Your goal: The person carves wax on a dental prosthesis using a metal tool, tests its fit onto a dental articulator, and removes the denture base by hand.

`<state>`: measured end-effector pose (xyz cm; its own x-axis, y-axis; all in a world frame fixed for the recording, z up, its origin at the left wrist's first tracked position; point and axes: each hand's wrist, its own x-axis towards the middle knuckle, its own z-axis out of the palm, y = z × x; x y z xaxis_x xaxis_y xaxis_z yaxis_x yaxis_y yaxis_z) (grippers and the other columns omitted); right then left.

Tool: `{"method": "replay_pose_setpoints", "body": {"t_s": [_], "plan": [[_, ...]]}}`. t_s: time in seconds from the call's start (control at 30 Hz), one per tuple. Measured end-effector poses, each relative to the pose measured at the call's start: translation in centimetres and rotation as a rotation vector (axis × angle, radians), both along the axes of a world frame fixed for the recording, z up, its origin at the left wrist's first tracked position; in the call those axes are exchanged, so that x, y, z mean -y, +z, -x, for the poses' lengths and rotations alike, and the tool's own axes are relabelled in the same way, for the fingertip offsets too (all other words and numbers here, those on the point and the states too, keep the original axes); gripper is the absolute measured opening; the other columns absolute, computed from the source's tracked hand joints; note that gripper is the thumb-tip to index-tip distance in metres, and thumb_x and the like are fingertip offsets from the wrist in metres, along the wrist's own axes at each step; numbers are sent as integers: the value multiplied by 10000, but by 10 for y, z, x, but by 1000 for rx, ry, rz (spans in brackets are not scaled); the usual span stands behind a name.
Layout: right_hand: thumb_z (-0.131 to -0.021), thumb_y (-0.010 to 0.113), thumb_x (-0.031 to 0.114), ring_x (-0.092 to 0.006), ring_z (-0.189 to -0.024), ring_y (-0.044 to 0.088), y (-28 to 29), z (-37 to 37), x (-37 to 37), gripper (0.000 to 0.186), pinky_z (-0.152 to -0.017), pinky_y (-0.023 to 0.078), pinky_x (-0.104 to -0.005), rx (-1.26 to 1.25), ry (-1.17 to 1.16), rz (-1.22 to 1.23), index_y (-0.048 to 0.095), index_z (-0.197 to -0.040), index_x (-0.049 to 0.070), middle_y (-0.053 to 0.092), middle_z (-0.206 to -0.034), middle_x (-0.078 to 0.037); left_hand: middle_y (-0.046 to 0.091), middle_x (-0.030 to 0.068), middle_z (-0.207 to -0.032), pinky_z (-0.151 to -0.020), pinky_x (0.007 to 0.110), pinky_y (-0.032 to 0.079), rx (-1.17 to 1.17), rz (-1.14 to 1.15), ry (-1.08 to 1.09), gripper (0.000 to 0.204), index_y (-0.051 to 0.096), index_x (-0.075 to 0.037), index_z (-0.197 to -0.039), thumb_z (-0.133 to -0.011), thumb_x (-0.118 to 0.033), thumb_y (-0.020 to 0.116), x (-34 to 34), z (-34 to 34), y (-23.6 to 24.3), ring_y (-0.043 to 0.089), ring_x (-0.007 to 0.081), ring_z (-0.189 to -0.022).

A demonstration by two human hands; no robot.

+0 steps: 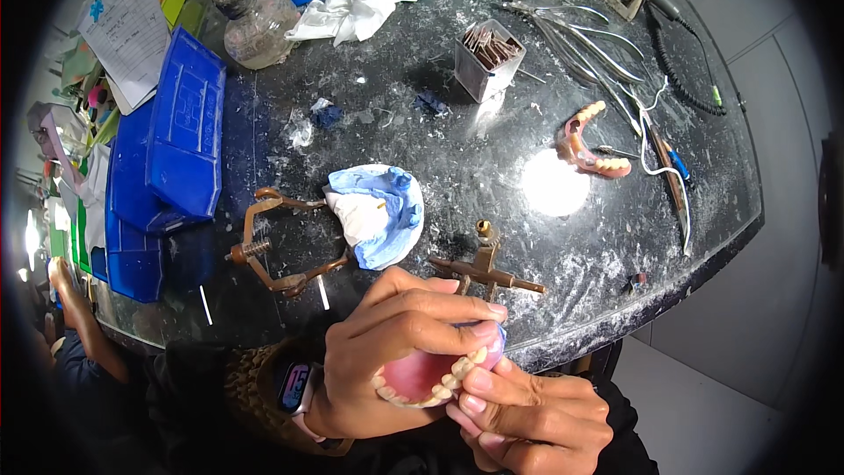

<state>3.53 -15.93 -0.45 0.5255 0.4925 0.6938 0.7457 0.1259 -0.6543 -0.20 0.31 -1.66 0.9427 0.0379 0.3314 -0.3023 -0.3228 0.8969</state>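
Note:
My left hand [374, 343] is closed around a denture [411, 376] with a pink base and a row of cream teeth. A bit of blue shows at its far edge, under my fingertips. The fingertips of my right hand [536, 418] pinch the denture's right side, close by the teeth. Just beyond my hands lies a blue dental cast [400, 220] with white plaster on it, attached to a brass articulator frame [255, 246]. Another brass articulator part [483, 268] rests right behind my fingers.
Farther right lies a second denture [576, 145], beside a bright light spot. Blue bins [185, 132] line the left side. Toward the back stand a clear box of burs [490, 62], a glass bottle [259, 31] and pliers [607, 48]. White dust covers the dark table [633, 237]. Another person's arm [83, 321] shows far left.

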Motion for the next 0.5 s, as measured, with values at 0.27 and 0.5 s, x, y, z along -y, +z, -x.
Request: {"method": "replay_pose_setpoints", "body": {"t_s": [0.27, 0.5], "plan": [[-630, 697, -159, -345, -829, 696, -8, 1, -2, 245, -570, 594, -324, 64, -66, -86, 479, -587, -54, 642, -735, -218, 683, 122, -992, -820, 364, 486, -5, -2, -22, 367, 644, -51, -952, -627, -76, 813, -1, -2, 2, 661, 213, -889], [-578, 671, -129, -345, -850, 692, -3, -19, 6, 232, -608, 598, -353, 193, 111, -29, 455, -576, -48, 636, -741, -235, 687, 96, -902, -785, 408, 528, 3, -64, -14, 329, 591, -99, -862, -636, -69, 829, -1, -6, 5, 630, 217, -789]]}}
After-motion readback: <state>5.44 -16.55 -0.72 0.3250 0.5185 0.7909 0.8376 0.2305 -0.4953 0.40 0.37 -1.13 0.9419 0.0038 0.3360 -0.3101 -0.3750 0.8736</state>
